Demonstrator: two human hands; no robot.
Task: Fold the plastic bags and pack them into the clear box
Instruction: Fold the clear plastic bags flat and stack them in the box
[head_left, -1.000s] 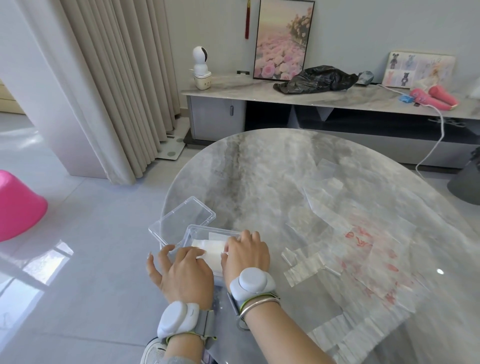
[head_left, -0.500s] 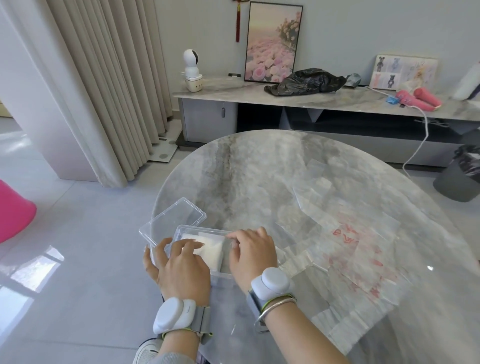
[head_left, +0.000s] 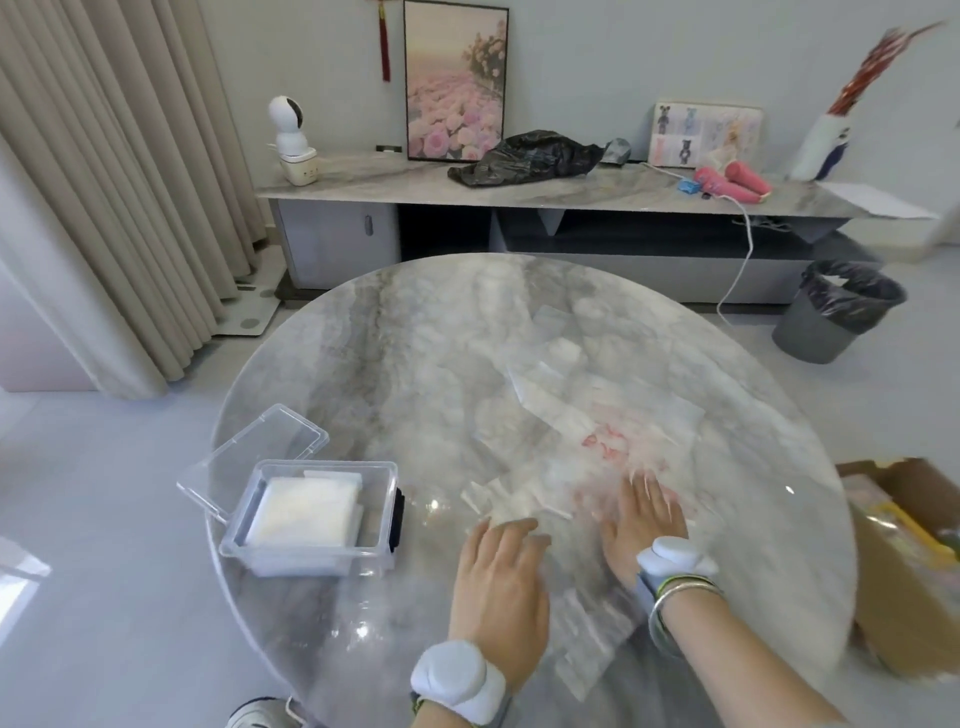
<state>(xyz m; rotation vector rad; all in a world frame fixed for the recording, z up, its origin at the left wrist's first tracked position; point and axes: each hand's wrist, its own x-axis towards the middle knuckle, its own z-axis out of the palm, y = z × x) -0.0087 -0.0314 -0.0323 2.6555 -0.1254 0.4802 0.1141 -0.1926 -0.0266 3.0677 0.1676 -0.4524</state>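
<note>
The clear box (head_left: 382, 512) stands at the left front of the round marble table (head_left: 415, 338), its hinged lid (head_left: 260, 452) open to the left. A stack of folded white bags (head_left: 306, 512) lies inside it. Loose clear plastic bags (head_left: 587, 415), some with red print, are spread over the right half of the table. My left hand (head_left: 501, 582) lies flat on the bags to the right of the box, fingers straight. My right hand (head_left: 644, 517) is flat on the bags beside it, fingers stretched towards the red print. Both are blurred.
A cardboard box (head_left: 904, 587) sits on the floor at the right of the table. A grey bin (head_left: 831, 317) stands further back. A low cabinet (head_left: 519, 208) along the wall carries a black bag, a small camera and pink objects. Curtains hang at the left.
Both hands have left the clear box and moved right onto the loose bags. The view has swung to the right, so the box now sits to the left of my hands.
</note>
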